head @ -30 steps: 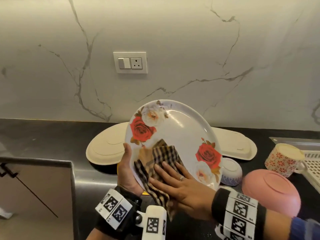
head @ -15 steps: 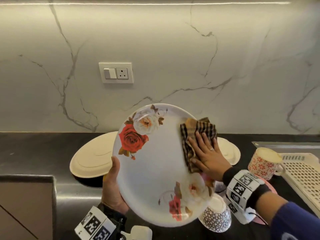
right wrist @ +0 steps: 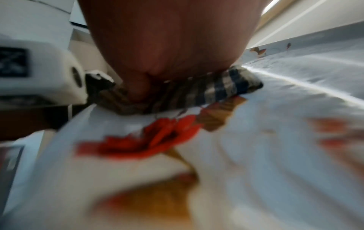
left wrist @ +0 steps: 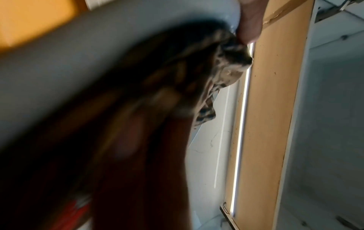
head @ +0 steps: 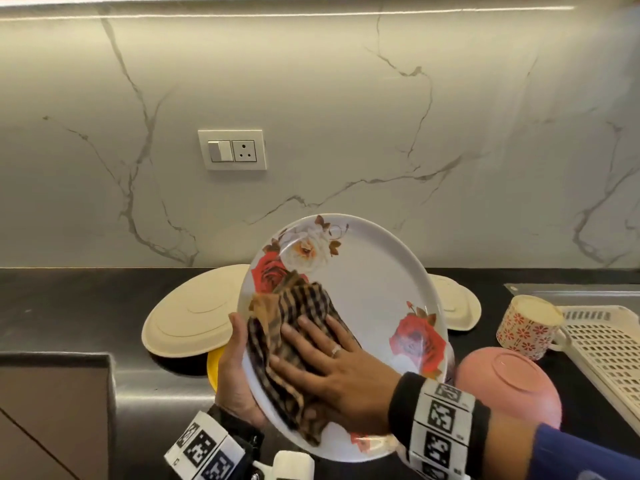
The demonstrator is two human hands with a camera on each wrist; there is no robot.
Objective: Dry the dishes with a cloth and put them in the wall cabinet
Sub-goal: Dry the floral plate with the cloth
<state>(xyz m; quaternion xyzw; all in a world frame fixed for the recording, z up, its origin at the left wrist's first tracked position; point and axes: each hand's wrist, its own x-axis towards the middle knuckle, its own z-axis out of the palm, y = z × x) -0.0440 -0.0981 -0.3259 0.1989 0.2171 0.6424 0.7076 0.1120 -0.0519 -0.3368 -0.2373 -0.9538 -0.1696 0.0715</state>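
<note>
Floral plate (head: 367, 292) gripped in left hand (head: 235, 375), right hand (head: 332, 372) flat on checked cloth (head: 294, 320).

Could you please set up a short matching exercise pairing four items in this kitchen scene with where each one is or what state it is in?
Things:
1. floral plate
2. checked cloth
3. pink bowl
4. patterned mug

States:
A. upside down on the counter
B. tilted, gripped at its edge by the left hand
C. beside the cream drying rack
D. pressed under the right hand

Pairs: 1-B, 2-D, 3-A, 4-C
</note>
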